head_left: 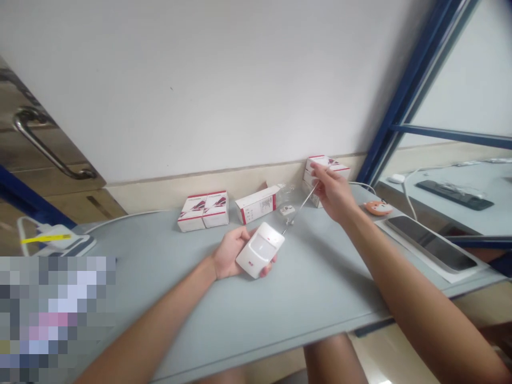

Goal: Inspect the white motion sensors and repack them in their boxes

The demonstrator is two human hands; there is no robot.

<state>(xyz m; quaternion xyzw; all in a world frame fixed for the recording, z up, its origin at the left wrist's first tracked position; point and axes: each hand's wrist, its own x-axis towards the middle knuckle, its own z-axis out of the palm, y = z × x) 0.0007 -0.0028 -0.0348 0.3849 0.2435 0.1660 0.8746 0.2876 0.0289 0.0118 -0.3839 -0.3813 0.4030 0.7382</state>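
A white motion sensor (262, 249) with a curved lens window and small red marks lies in my left hand (234, 250), whose fingers wrap its sides and back. My right hand (332, 189) is raised to the right of it, closed on a screwdriver (307, 200). The handle is mostly hidden by my fingers. Its long thin metal shaft slants down to the left, and the tip reaches the upper edge of the sensor; whether it sits in a screw I cannot tell. Just behind the sensor, a small white part (287, 210) rests on the table near clear plastic wrap (286, 193).
Red-and-white boxes (204, 211) stand by the wall, with an opened box (258, 205) beside them and more boxes (328, 166) behind my right hand. On the right are an orange item (378, 207) and a phone (432, 242). A cabled white device (60, 240) sits at left.
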